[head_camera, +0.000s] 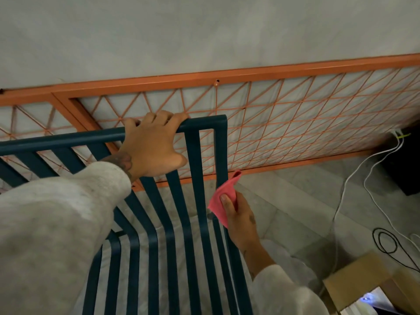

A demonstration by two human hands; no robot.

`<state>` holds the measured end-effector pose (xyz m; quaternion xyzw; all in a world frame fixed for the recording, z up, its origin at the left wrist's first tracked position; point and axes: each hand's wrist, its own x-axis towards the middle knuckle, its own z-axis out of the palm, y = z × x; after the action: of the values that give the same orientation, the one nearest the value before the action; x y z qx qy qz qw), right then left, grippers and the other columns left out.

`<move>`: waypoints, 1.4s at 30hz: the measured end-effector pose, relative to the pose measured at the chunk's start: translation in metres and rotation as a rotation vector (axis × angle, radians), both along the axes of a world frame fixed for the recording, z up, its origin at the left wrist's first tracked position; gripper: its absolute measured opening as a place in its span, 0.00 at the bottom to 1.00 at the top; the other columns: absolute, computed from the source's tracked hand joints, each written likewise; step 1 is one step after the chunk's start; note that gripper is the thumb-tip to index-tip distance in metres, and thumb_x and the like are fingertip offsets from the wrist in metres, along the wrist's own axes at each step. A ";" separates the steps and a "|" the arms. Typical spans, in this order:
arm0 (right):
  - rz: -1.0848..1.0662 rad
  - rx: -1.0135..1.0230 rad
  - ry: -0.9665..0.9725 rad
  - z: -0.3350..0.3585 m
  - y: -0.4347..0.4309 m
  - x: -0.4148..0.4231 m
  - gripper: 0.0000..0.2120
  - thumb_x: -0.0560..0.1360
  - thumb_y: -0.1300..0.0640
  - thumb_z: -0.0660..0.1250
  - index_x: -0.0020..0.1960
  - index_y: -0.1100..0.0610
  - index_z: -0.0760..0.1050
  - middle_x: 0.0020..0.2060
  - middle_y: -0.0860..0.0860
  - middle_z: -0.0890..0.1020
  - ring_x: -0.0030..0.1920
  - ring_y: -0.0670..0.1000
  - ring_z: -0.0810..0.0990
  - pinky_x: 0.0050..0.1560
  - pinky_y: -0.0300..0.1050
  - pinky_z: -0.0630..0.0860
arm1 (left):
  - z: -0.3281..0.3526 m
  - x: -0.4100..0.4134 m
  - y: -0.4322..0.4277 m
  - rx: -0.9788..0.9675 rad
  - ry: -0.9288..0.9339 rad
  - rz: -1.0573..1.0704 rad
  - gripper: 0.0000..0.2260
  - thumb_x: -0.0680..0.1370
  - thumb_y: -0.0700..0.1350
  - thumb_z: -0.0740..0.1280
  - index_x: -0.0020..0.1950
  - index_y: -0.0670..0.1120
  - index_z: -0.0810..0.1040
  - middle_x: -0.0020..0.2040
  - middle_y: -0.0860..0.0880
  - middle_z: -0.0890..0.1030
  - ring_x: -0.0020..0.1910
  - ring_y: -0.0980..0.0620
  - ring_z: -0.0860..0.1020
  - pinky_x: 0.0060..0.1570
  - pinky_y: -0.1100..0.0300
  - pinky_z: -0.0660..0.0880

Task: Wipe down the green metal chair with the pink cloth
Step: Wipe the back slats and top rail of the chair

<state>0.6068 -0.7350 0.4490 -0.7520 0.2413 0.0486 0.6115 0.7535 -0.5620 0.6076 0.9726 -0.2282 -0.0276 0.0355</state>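
The dark green metal chair [193,201] fills the lower middle of the view, its slatted back rising to a top rail and its slatted seat running toward me. My left hand [152,144] grips that top rail, fingers curled over it. My right hand [241,221] holds the pink cloth [223,198] pinched under the thumb. The cloth presses against the chair's right-hand upright, about halfway down the back.
An orange metal frame with a wire lattice [284,123] leans along the wall behind the chair. White cables [354,178] and a black cable [391,244] trail over the marble floor at right. A cardboard box [368,278] sits at bottom right, a dark object [406,160] beyond it.
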 end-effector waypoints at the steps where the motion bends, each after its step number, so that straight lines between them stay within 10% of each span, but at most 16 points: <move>1: -0.019 -0.046 0.016 -0.001 0.002 0.003 0.21 0.77 0.37 0.60 0.64 0.49 0.69 0.53 0.46 0.77 0.50 0.46 0.79 0.42 0.32 0.73 | 0.000 0.000 0.000 -0.004 0.003 0.000 0.40 0.63 0.60 0.62 0.75 0.59 0.55 0.69 0.53 0.66 0.65 0.47 0.66 0.61 0.43 0.60; 12: 0.003 0.024 0.053 -0.001 0.005 -0.032 0.16 0.74 0.37 0.61 0.51 0.48 0.69 0.47 0.51 0.79 0.44 0.50 0.80 0.41 0.40 0.78 | 0.001 -0.001 0.000 -0.012 -0.021 -0.014 0.39 0.67 0.56 0.69 0.75 0.57 0.57 0.70 0.51 0.67 0.66 0.45 0.66 0.61 0.43 0.60; 18: 0.198 0.093 0.343 -0.001 -0.008 -0.104 0.15 0.80 0.39 0.57 0.64 0.41 0.61 0.54 0.41 0.73 0.49 0.41 0.74 0.43 0.32 0.70 | -0.002 -0.001 0.001 -0.024 -0.050 -0.026 0.38 0.66 0.56 0.69 0.74 0.57 0.58 0.68 0.51 0.68 0.65 0.44 0.67 0.60 0.43 0.61; 23: 0.250 0.000 0.355 -0.004 -0.012 -0.065 0.17 0.80 0.36 0.55 0.63 0.45 0.65 0.53 0.46 0.76 0.49 0.47 0.79 0.52 0.45 0.79 | -0.003 0.001 0.002 -0.017 -0.046 -0.021 0.39 0.65 0.57 0.67 0.74 0.56 0.59 0.68 0.48 0.69 0.65 0.42 0.67 0.60 0.42 0.61; 33: 0.077 0.177 0.252 0.011 0.001 -0.065 0.13 0.82 0.43 0.58 0.62 0.48 0.67 0.48 0.43 0.77 0.45 0.45 0.80 0.32 0.28 0.75 | -0.001 -0.001 0.001 -0.004 -0.050 -0.027 0.38 0.66 0.55 0.68 0.74 0.55 0.59 0.68 0.47 0.69 0.64 0.41 0.68 0.60 0.42 0.61; 42: 0.123 -0.040 0.300 -0.008 -0.004 -0.066 0.17 0.80 0.35 0.56 0.58 0.46 0.69 0.48 0.48 0.80 0.46 0.50 0.82 0.52 0.52 0.82 | 0.003 -0.006 -0.002 -0.047 0.008 -0.005 0.41 0.62 0.62 0.62 0.75 0.57 0.57 0.71 0.48 0.66 0.69 0.43 0.63 0.64 0.42 0.57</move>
<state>0.5403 -0.7388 0.4411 -0.7617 0.2846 0.1929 0.5492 0.7477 -0.5644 0.6104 0.9708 -0.2310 -0.0263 0.0592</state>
